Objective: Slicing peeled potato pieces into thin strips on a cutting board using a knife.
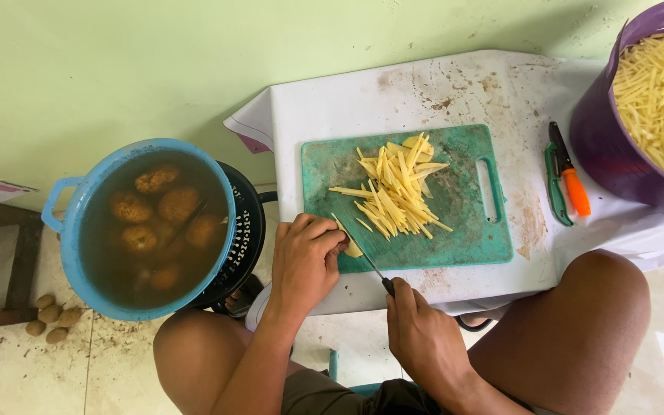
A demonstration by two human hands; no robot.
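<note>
A pale green wall backs a low white table [393, 96], stained brown in patches, with a green cutting board [466, 230] lying on it. At the board's near left corner the left hand [301, 261] is curled knuckles-up, its fingertips pressed down on a small piece of potato [352, 249] that is mostly hidden under them. The right hand [424, 338] is closed around the dark handle of a knife [364, 255], whose thin blade slants up across the board's edge to that piece. Beyond the blade a heap of pale yellow potato strips [397, 188] covers the middle of the board. To the right — well clear of the hands — a peeler with an orange handle [570, 180] lies on the table, beside a purple tub [605, 138] heaped with more strips and cut off by the frame. Left of the table a blue pot [71, 238] of murky water holds whole potatoes [167, 204], their outlines blurred beneath the surface; a few small ones [49, 315] lie on the floor. The person's bare knees frame the table's near edge.
</note>
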